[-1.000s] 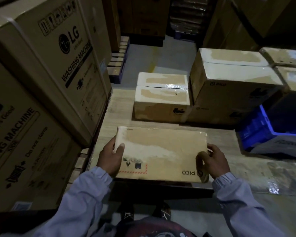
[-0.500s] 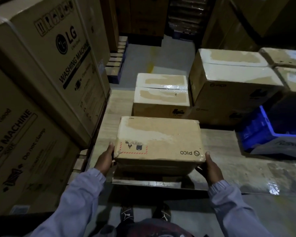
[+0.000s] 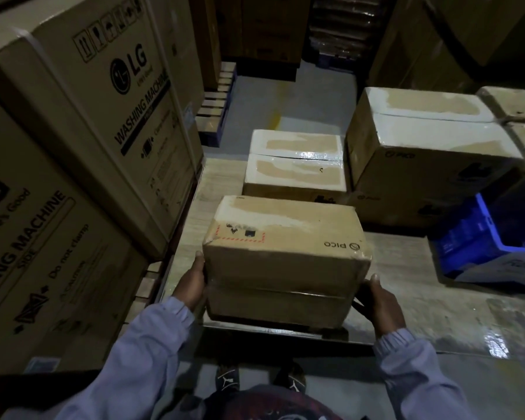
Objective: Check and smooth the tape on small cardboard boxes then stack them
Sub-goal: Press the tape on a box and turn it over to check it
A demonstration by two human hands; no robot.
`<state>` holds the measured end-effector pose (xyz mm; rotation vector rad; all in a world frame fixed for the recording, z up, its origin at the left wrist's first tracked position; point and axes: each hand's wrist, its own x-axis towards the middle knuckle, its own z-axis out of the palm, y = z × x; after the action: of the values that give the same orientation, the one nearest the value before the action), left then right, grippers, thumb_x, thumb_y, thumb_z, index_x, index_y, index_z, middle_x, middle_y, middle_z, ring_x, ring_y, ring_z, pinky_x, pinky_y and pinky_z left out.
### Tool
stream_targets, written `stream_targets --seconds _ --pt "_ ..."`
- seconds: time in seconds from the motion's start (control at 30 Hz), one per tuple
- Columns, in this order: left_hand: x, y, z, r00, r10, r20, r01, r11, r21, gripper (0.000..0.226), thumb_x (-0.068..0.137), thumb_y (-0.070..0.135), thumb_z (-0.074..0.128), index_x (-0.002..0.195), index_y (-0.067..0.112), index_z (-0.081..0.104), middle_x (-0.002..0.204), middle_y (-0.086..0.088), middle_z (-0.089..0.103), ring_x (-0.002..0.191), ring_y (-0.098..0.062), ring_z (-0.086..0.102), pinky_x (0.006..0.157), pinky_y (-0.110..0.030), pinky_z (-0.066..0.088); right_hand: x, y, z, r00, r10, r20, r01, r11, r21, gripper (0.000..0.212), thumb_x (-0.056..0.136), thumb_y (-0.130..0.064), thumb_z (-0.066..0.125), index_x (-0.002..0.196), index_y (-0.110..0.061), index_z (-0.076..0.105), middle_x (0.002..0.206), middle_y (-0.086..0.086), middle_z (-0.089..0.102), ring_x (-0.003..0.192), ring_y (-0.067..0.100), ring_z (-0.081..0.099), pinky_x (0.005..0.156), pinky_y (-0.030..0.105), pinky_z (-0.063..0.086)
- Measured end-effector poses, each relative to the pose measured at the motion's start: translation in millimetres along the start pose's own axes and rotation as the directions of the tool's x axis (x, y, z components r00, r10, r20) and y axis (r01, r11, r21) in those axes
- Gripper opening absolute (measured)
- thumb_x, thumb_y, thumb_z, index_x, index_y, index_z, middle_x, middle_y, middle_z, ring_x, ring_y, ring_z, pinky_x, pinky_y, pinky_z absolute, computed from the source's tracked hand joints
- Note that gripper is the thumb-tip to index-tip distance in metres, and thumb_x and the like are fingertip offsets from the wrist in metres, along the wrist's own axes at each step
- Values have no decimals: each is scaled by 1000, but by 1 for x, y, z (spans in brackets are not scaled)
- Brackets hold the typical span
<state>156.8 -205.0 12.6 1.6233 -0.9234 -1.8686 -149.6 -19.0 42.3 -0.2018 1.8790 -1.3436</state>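
A small brown cardboard box marked PICO is near the front edge of a low wood-look platform, tipped so that its printed face looks up and a face with a seam turns toward me. My left hand grips its left side with the thumb up at the edge. On the lower right side, my right hand grips it; the fingers are hidden behind the box. Behind it lies a taped small box, and a taller stack of taped boxes stands at the right.
Big LG washing machine cartons wall off the left side. A blue plastic crate sits on the platform at the right. More taped boxes fill the far right. Grey floor and a pallet lie beyond, and my shoes show below the platform edge.
The box has been turned over away from me, from lying flat to showing its seam face. Both hands have slid from the near corners down to its sides.
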Motion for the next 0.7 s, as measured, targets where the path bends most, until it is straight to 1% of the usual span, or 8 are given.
stream_targets --seconds 0.07,0.13,0.23,0.3,0.4,0.47,0.6,0.7 --pt "-2 8 0 1000 10 12 -11 995 95 53 91 66 36 96 22 65 115 -9 65 109 -28 59 108 -45 39 -2 2 1 997 -64 46 66 997 -29 21 100 -21 50 92 -14 68 100 16 67 109 39 60 89 44 51" --pt "-6 17 5 1000 23 19 -26 976 218 41 99 55 34 96 25 62 117 -7 63 110 -28 57 107 -46 40 0 1 -2 985 -165 58 173 968 -182 12 93 -13 61 94 -22 69 94 9 69 100 37 64 88 50 53" --pt "-14 19 12 991 123 50 -132 866 482 15 99 25 45 103 20 58 114 -9 62 103 -29 58 96 -40 45 -3 -2 -3 972 -216 88 232 937 -262 31 84 -13 72 115 -17 68 103 6 71 99 22 66 91 50 53" --pt "-22 20 15 985 163 63 -169 787 593 18 95 18 47 112 19 54 107 -4 61 98 -24 57 85 -33 43 -4 -8 -2 973 -224 49 228 921 -317 41 82 -20 74 121 -14 66 110 7 70 101 20 65 91 44 54" --pt "-22 10 17 973 226 52 -208 746 632 28 94 18 47 121 16 56 113 -5 64 100 -24 59 87 -30 43 -5 -15 1 972 -236 4 217 888 -405 37 87 -24 70 122 -14 65 112 5 70 95 15 60 85 30 48" --pt "-24 5 21 980 196 28 -174 787 592 29 95 13 46 122 17 55 114 -5 62 100 -23 57 87 -27 40 -3 -16 4 975 -224 -3 201 880 -430 34 90 -24 66 124 -16 64 108 2 68 93 13 56 82 25 42" --pt "-25 -10 23 982 181 59 -184 821 540 45 94 9 45 137 25 47 122 0 58 109 -21 54 94 -26 37 3 -2 14 982 -187 29 181 887 -426 43 90 -18 65 132 -20 57 114 5 66 98 18 57 88 29 43" --pt "-22 -13 21 982 183 50 -179 814 553 48 95 10 48 139 29 45 123 2 58 113 -22 54 97 -26 36 6 9 13 987 -154 51 161 889 -428 49 90 -19 65 137 -22 51 119 1 61 106 22 56 95 37 46"
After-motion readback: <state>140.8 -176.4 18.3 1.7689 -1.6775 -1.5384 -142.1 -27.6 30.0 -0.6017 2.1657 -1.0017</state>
